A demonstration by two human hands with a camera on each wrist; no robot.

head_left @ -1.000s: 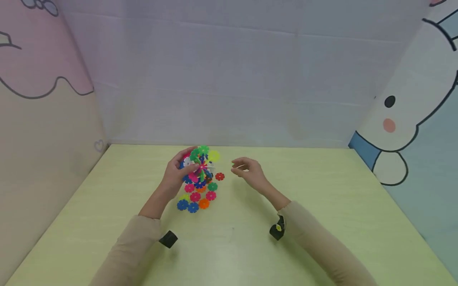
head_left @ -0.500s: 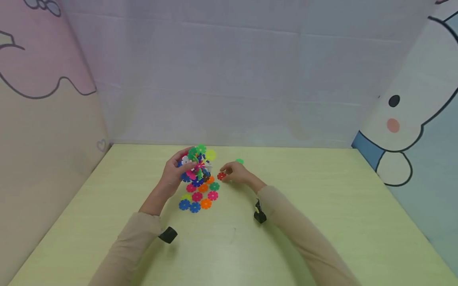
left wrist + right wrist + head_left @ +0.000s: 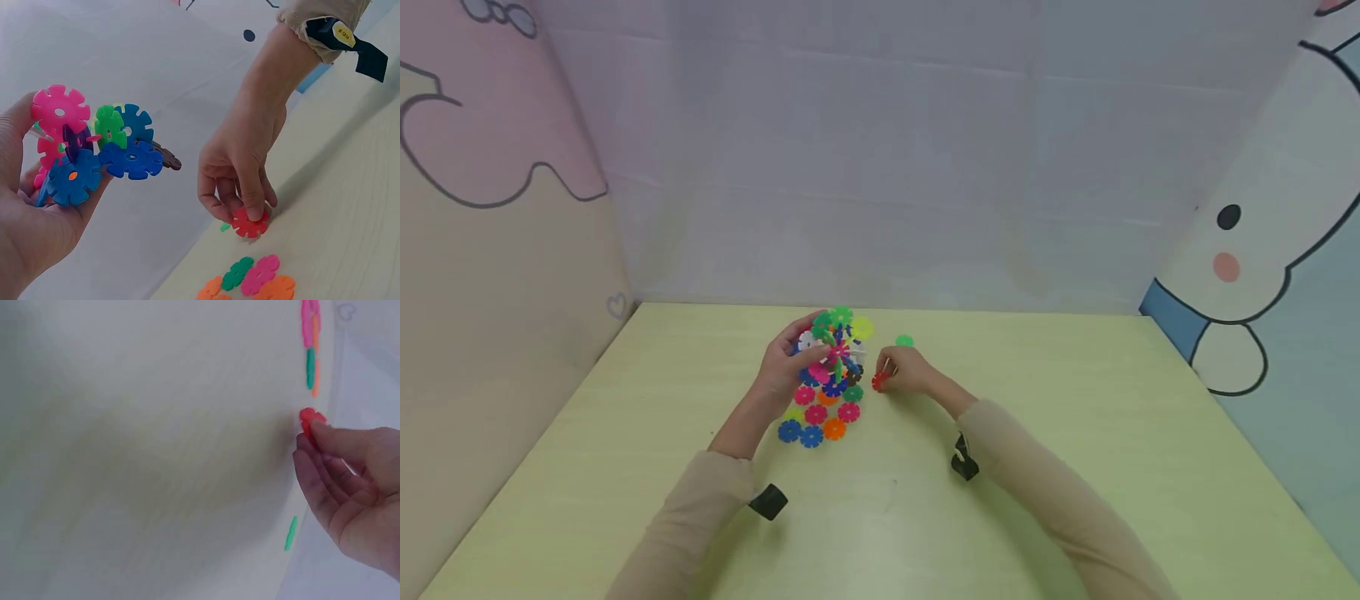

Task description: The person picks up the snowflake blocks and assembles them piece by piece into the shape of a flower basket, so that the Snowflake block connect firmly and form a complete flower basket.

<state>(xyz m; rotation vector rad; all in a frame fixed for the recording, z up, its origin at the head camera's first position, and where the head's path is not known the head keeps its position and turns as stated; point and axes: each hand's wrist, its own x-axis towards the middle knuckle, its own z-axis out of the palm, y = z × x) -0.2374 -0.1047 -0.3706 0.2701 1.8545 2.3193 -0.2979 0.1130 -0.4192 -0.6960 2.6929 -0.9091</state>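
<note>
My left hand (image 3: pixel 784 371) holds up a cluster of interlocked snowflake discs (image 3: pixel 838 352) in many colors, its thumb across the front. In the left wrist view, pink, blue, green, purple and brown discs of that cluster (image 3: pixel 131 159) poke out past the fingers. To its right, my right hand (image 3: pixel 908 371) pinches a red snowflake disc (image 3: pixel 250 222) between thumb and fingertips, just at the tabletop. The right wrist view shows this red disc (image 3: pixel 310 419) partly covered by the thumb.
Loose discs, among them pink (image 3: pixel 848 412), orange (image 3: pixel 834 429) and blue (image 3: pixel 811 437), lie on the pale table (image 3: pixel 1000 433) below the cluster. One light green disc (image 3: pixel 905 341) lies behind the right hand. A wall (image 3: pixel 880 167) rises along the table's back edge.
My right hand has come left and down to the table and taken hold of the red disc. A light green disc now shows behind it. My left hand still holds the cluster.
</note>
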